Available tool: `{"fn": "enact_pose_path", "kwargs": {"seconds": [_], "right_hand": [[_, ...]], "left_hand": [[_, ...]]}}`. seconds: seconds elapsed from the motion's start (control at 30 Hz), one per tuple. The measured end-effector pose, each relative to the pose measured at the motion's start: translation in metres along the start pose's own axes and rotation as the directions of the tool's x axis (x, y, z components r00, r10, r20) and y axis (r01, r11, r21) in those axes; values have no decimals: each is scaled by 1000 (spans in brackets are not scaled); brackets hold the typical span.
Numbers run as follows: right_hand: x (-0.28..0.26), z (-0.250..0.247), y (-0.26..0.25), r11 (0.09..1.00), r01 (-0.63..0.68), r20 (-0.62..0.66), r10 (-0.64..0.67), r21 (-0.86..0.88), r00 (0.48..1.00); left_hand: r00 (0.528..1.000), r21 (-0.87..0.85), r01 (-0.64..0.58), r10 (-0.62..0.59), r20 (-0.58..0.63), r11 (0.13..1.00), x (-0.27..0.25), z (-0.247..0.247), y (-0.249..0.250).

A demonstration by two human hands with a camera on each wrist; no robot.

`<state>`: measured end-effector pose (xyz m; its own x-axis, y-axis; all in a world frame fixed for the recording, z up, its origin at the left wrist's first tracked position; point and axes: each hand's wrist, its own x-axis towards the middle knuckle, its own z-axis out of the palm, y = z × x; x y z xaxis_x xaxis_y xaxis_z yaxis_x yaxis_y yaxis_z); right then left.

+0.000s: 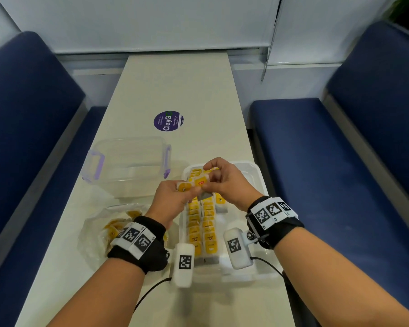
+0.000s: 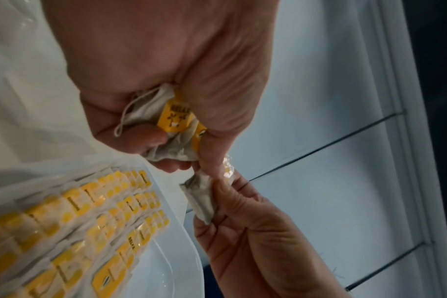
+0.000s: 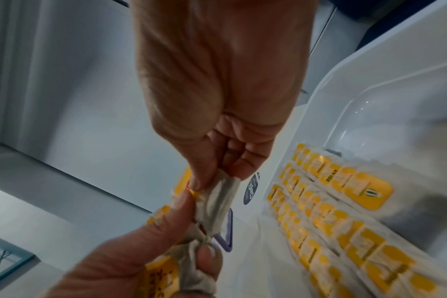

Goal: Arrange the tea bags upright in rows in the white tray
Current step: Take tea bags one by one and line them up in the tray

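Tea bags (image 1: 200, 182) between pinching hands (image 1: 198, 185)

A: What's the surface in front of me?

B: A long, narrow cream-topped table (image 1: 175, 90) running away from me between two blue padded benches.

A: And lying directly on it?

B: A round purple sticker (image 1: 168, 121) near the middle. Closer, on my left, a clear plastic box with lilac clips (image 1: 128, 161). Nearest left, a crinkled clear plastic bag (image 1: 97, 232) with yellow packets inside. On my right, the white rectangular plastic tray (image 1: 257, 175).
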<state>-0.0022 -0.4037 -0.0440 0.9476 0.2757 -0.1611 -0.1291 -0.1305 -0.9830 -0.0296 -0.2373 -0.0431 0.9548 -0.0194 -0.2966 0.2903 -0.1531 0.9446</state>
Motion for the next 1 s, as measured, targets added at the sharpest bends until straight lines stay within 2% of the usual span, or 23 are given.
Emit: {"fn": "enact_pose_path", "kwargs": {"seconds": [0.13,0.2,0.4,0.57,0.63,0.73,0.83,1.0], "right_hand": [[-2,0,5,994,3,-46,2,106,999],[-4,0,6,991,10,-61,-2,135,998],[-1,-3,9,999,49,-20,-50,-18,999],[-3,-5,14,998,55,-100,-58,-34,993],[0,-9,22,996,5,-185,-21,-87,982],[4,-18,40,955,-148,-280,74,-255,957],[2,-23,55,886,-277,-281,177,-372,943],[0,-18,69,821,-318,-245,223,-474,943]], "left_hand": [[997,-7,-25,26,77,1000,-3,4,5],[997,15,-26,25,74,1000,-2,4,3],[998,90,19,-25,59,996,4,5,-3],[998,77,22,-26,49,997,2,5,-2],[999,45,42,-42,13,998,3,4,-3],[997,23,74,-73,-30,997,4,2,-7],[994,18,109,-108,-20,994,3,1,-10],[992,31,123,-123,-17,992,2,2,-12]]}}
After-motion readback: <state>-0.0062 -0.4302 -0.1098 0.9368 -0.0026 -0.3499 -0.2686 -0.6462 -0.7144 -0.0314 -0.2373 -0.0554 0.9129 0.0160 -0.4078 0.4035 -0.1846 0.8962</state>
